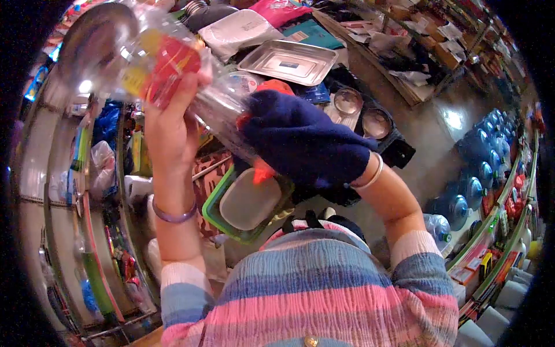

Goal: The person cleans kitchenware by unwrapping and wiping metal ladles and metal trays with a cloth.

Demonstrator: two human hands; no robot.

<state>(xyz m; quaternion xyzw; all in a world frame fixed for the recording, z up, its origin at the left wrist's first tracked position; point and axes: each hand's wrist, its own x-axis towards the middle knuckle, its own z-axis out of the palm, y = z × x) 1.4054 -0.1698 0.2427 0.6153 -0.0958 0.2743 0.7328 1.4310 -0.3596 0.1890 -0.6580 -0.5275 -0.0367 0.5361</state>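
Observation:
My left hand (176,113) is closed around a pan-like item in clear plastic, with a red and yellow label (170,69). Its round dark part (98,43) is smeared by motion at the upper left, so its exact kind is unclear. A long clear-wrapped section (222,113) runs down toward a red-orange tip (263,172). My right hand is bunched inside a navy cloth (303,136) that presses against this section; the fingers are hidden beneath it. Below lies a green-rimmed container (211,208) with a pale translucent lid (248,199).
A metal tray (289,61), white packet (240,32) and teal packet (312,34) lie beyond my hands. Two shiny round metal pieces (348,101) sit to their right. Shelves (87,220) line the left; big blue water bottles (454,211) stand on the floor at right.

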